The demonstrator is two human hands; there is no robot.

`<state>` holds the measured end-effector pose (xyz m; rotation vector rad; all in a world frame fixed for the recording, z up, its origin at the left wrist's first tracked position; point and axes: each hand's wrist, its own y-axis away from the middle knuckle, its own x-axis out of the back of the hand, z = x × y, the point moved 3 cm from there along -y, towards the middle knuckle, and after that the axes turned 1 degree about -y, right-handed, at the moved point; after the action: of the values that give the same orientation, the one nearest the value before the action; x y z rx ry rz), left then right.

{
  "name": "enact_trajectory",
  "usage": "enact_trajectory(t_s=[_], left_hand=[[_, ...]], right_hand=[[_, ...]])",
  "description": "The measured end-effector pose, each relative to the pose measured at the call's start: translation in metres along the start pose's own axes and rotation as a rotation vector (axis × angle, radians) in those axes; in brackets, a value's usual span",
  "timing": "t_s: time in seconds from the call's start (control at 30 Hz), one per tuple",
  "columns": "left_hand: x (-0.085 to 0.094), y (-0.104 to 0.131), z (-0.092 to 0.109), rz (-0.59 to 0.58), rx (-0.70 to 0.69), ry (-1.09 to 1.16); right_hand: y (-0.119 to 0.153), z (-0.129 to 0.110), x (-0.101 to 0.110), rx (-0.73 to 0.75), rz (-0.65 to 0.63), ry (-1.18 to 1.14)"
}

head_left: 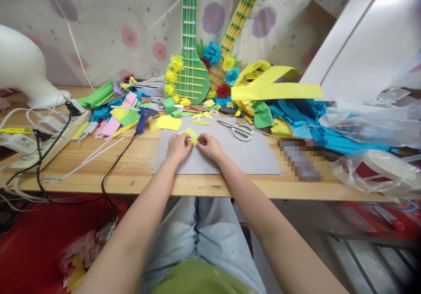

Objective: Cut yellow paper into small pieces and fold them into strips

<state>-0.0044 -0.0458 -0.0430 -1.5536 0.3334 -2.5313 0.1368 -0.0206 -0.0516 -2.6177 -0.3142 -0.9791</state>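
Note:
A small piece of yellow paper (190, 132) is pinched between both hands, its pointed corner facing away from me. My left hand (178, 147) grips its left side with thumb and fingertips. On the other side, my right hand (210, 147) has its fingers closed at the paper's near right edge. Both hands rest over a grey cutting mat (253, 162). White-handled scissors (241, 132) lie on the mat, right of my right hand. Yellow paper sheets (169, 122) sit just beyond my left hand, and narrow yellow scraps (201, 122) lie at the mat's far side.
A blue glue gun (144, 118) with a black cord stands left of the mat. Green and yellow paper-decorated instruments (194, 81) lean at the back. Blue crepe paper (302, 114) is heaped at right. A power strip (49, 138) with cables lies far left.

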Motion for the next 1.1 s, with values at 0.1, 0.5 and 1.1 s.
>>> enact_trajectory(t_s=[0.1, 0.5, 1.1], left_hand=[[-0.001, -0.001, 0.000, 0.005, 0.018, 0.011], [0.003, -0.002, 0.004, -0.013, 0.036, -0.018], [0.000, 0.002, 0.004, 0.000, 0.014, -0.143]], right_hand=[[-0.002, 0.001, -0.004, -0.059, 0.026, 0.011], [0.002, -0.010, -0.006, -0.014, 0.079, 0.221], [0.003, -0.014, -0.009, 0.055, 0.037, 0.351]])
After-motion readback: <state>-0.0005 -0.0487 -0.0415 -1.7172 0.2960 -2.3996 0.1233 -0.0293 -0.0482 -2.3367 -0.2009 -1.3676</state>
